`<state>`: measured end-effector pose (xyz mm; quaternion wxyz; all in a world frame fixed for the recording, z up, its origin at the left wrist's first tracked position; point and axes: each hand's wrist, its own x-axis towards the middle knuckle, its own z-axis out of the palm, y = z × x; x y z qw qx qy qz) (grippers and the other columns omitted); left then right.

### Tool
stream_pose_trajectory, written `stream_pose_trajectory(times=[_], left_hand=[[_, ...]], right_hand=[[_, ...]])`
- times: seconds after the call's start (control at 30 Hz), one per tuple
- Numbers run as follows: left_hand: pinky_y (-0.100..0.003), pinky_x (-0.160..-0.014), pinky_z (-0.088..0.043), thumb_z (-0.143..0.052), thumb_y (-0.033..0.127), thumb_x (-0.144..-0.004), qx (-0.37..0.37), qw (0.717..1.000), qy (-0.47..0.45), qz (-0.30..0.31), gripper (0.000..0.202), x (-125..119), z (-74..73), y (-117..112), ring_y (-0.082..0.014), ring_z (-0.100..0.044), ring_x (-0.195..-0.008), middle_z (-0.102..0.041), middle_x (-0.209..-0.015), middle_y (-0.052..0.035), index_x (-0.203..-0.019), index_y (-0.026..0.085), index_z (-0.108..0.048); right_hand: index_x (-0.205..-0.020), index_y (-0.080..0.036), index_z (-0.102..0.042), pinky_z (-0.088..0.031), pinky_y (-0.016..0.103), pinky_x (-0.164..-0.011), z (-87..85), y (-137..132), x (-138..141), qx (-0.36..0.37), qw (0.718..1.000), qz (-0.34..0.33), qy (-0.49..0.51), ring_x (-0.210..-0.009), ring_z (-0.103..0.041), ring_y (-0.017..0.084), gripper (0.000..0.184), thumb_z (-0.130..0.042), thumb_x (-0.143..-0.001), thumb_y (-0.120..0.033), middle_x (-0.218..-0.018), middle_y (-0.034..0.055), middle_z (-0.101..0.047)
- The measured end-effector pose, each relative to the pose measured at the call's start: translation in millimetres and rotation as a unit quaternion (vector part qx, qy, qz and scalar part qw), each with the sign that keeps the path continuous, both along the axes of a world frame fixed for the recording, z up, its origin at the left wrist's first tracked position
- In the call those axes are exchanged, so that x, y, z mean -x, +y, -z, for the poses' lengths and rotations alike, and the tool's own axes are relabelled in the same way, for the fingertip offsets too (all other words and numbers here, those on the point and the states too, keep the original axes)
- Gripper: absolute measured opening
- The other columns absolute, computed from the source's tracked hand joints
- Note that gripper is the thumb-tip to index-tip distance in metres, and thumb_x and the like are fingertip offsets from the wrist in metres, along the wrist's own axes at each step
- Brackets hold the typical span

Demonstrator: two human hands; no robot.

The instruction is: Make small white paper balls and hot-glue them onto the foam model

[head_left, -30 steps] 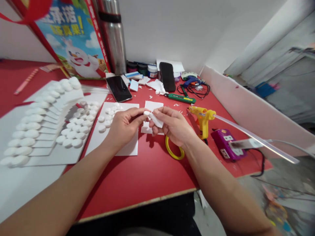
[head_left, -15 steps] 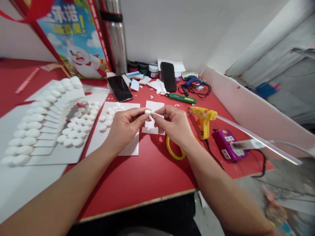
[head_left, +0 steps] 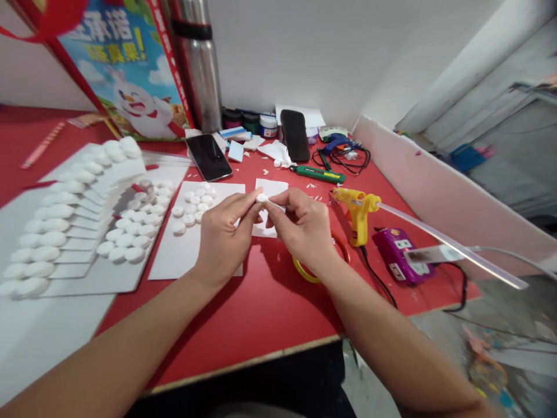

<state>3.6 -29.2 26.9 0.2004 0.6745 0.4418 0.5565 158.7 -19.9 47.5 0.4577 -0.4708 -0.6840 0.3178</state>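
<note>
My left hand (head_left: 226, 229) pinches a small white rounded disc (head_left: 261, 198) between thumb and fingertips. My right hand (head_left: 302, 226) meets it from the other side, closed on a thin white strip (head_left: 282, 208) whose end touches or nearly touches the disc; the fingers hide most of it. Under the hands lies a white sheet (head_left: 270, 187) on the red table. To the left, several similar white discs (head_left: 189, 219) rest on a white board (head_left: 172, 255). Partly beneath my right wrist are a yellow ring (head_left: 307, 274) and a red ring (head_left: 345, 248).
Rows of white discs on cards (head_left: 56, 238) and more discs (head_left: 133, 241) fill the left. A yellow glue gun (head_left: 359, 215) and purple power socket (head_left: 398, 255) stand right. Behind are a green cutter (head_left: 319, 173), phones (head_left: 209, 157), paint jars (head_left: 251, 122) and a steel flask (head_left: 200, 75).
The disc is tilted differently between my fingertips, and my right fingers have curled in closer over the strip. More of the red ring shows. The whole view has shifted slightly.
</note>
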Motion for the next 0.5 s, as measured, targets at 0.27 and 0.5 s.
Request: stream_pose_trajectory(times=[0.27, 0.5], left_hand=[[-0.025, -0.068, -0.059, -0.08, 0.028, -0.085, 0.162, 0.977, -0.122, 0.072, 0.014, 11, -13.1, 4, -0.0141, -0.072, -0.067, -0.079, -0.079, -0.0009, -0.096, 0.021, -0.084], [-0.025, -0.065, -0.06, -0.081, 0.029, -0.082, 0.234, 0.955, -0.133, 0.129, 0.019, 21, -22.4, 11, -0.0141, -0.07, -0.061, -0.076, -0.069, -0.0006, -0.099, 0.02, -0.085]], right_hand=[[-0.085, -0.017, -0.068, -0.038, 0.023, -0.045, -7.4, 8, -15, 0.034, 0.993, -0.092, 0.063, -0.045, -0.051, 0.008, 0.017, -0.071, -0.093, -0.032, -0.061, -0.0034, -0.064], [-0.084, -0.016, -0.068, -0.041, 0.022, -0.046, -12.1, 10, -19, 0.043, 0.99, -0.123, 0.058, -0.047, -0.054, 0.008, 0.019, -0.072, -0.093, -0.033, -0.064, -0.0022, -0.065]])
